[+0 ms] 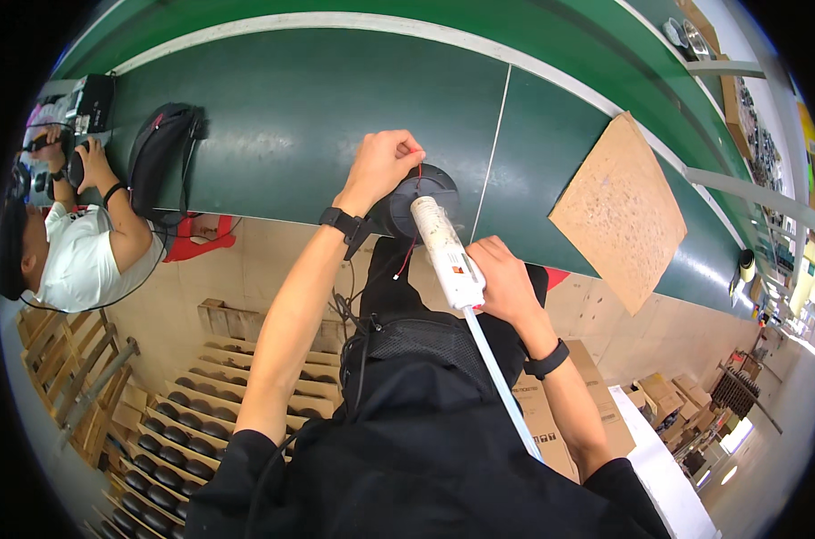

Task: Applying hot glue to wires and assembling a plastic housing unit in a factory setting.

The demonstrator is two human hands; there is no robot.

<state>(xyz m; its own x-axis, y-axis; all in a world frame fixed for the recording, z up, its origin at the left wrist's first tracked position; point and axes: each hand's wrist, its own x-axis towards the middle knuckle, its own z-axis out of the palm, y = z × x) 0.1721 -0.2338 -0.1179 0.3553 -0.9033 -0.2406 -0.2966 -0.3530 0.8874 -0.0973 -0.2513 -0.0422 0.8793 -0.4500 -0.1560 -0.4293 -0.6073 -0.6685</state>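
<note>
White and grubby, the glue gun [448,254] gripped in the right hand [506,283] points at the black round speaker [425,199] at frame centre on the green table [281,117], where left-hand fingers [398,148] pinch its red wire [417,180], seemingly mid-gluing, calling for a steady nozzle.

Matt and rough surfaces around the black speaker [430,190]

Beside it: smudged white plastic glue gun [448,253]; right of it, rough brown fibreboard [621,208] on smooth matt green table [290,117].

A round speaker [425,193] sits at the table [290,117] edge, a board [618,211] to its right, a bag [160,153] far left
</note>
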